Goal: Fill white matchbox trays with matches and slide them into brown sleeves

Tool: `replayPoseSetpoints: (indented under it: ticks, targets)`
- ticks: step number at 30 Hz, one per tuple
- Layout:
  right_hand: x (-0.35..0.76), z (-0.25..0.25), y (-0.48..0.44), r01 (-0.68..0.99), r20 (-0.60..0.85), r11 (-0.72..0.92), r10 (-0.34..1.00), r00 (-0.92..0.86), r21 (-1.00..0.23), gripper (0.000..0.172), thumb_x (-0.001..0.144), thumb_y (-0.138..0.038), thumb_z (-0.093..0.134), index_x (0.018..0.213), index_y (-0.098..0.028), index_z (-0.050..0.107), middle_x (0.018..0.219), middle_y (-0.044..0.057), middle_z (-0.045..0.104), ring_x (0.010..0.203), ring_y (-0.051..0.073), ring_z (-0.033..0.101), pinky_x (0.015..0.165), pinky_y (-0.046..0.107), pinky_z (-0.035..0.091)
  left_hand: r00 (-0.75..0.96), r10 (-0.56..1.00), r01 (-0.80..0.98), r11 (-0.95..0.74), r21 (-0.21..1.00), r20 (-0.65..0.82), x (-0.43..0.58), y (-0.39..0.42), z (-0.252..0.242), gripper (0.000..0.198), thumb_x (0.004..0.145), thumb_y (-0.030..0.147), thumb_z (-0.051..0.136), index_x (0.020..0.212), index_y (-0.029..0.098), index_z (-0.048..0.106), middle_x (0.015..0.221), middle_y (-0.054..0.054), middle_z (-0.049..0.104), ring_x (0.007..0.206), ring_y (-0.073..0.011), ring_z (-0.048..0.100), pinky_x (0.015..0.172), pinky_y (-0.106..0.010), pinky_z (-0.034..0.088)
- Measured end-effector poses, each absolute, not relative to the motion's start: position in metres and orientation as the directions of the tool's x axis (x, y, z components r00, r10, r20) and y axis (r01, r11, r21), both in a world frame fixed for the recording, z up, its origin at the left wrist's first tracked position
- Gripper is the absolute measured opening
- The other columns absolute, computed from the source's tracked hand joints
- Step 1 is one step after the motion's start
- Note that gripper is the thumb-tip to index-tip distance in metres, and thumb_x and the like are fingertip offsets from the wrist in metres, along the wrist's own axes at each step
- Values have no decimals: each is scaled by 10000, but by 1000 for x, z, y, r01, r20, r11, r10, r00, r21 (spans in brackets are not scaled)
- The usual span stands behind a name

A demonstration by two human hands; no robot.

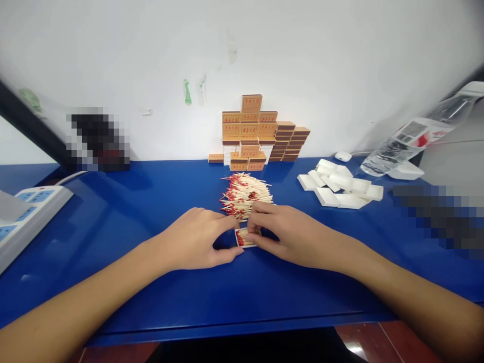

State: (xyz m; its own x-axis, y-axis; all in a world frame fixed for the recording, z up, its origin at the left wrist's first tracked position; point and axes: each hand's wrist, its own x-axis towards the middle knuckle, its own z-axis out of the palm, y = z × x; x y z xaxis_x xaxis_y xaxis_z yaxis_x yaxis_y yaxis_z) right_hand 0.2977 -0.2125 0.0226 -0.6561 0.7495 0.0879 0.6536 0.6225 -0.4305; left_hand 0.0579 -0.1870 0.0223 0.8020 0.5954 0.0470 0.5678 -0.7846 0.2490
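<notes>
Both my hands rest on the blue table [113, 222], meeting over a small matchbox tray [244, 238] filled with red-tipped matches. My left hand [196, 239] pinches the tray's left end between thumb and forefinger. From the right, my right hand [291, 232] has its fingers curled and pressed on the tray and the matches in it. Just behind the hands lies a loose pile of matches [245, 194].
A stack of brown matchboxes [257, 133] stands against the white wall. Several empty white trays [340, 186] lie at the right, with a tilted plastic bottle [412, 136] beyond them. A white power strip [26, 212] sits at the left edge.
</notes>
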Motion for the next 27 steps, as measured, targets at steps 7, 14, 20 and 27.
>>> replayPoseSetpoints:
  ticks: [7,14,20,27]
  targets:
    - [316,35,-201,704,183,624,778,-601,-339,234,1055,-265,503,885,-187,644,897,46,634,778,174,575,678,305,395,808,586,552,-789,269,61,58,-186,21,266,944,437,633,1066,208,688,718,27,665,605,-150,602,585,-278,377]
    - [330,35,-191,727,45,576,794,-606,-374,64,954,-254,640,903,-216,648,924,25,673,795,172,588,683,296,396,817,574,535,-792,293,60,57,-188,23,268,926,435,635,1043,205,708,735,24,669,600,-138,585,584,-282,377]
    - [321,32,-194,742,-8,551,801,-598,-381,178,1024,-285,540,863,-213,569,915,39,655,776,175,565,684,307,391,822,567,527,-796,298,60,58,-188,23,272,916,436,639,1041,206,714,746,18,680,615,-144,593,605,-284,396]
    - [312,36,-205,673,76,580,780,-621,-458,118,1005,-251,589,896,-211,609,916,20,655,785,160,576,683,294,401,796,601,558,-776,295,74,59,-187,22,267,914,430,642,1031,202,716,726,22,671,594,-140,589,583,-281,388]
